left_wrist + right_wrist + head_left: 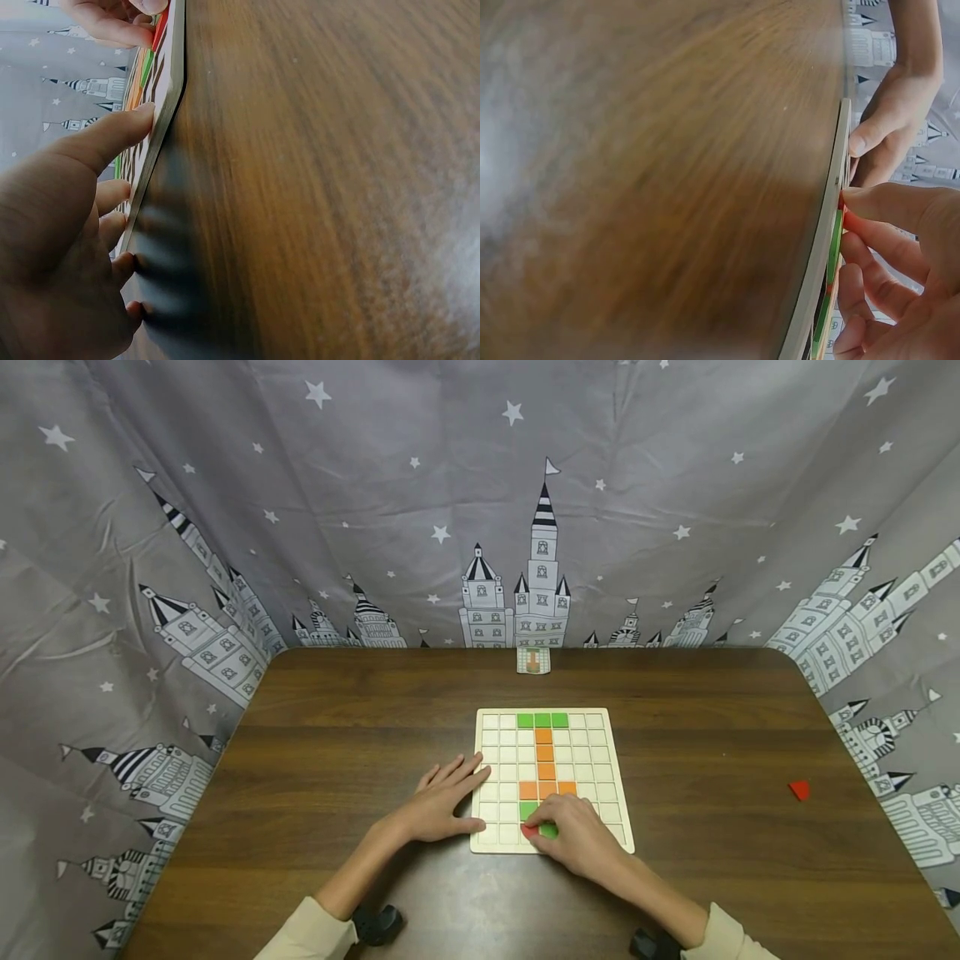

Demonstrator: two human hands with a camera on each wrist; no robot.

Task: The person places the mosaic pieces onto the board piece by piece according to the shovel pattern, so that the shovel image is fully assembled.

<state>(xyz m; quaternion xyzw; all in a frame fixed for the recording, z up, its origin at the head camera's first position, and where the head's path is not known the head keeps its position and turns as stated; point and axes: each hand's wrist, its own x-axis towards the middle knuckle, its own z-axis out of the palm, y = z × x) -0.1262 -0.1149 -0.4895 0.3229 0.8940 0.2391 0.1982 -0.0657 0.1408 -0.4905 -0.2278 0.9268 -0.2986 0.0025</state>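
Observation:
A pale wooden grid board (491,849) lies on the table. Along its left side rests my left hand (441,802), fingers spread and thumb at the near left edge. My right hand (579,833) pinches a small red tile (528,831) between thumb and fingers at the board's bottom row. Beside that tile, a green tile (550,831) shows partly from under the hand. Three green tiles (542,720) line the top row, and orange tiles (545,753) run down from them to a wider orange row. Another green tile (528,810) lies below that row; the right hand hides some squares.
On the brown wooden table (337,735), a loose red triangular piece (800,790) lies far to the right. A small card with a coloured grid pattern (533,661) is at the back edge. Behind hangs a grey curtain (450,468) printed with castles and stars.

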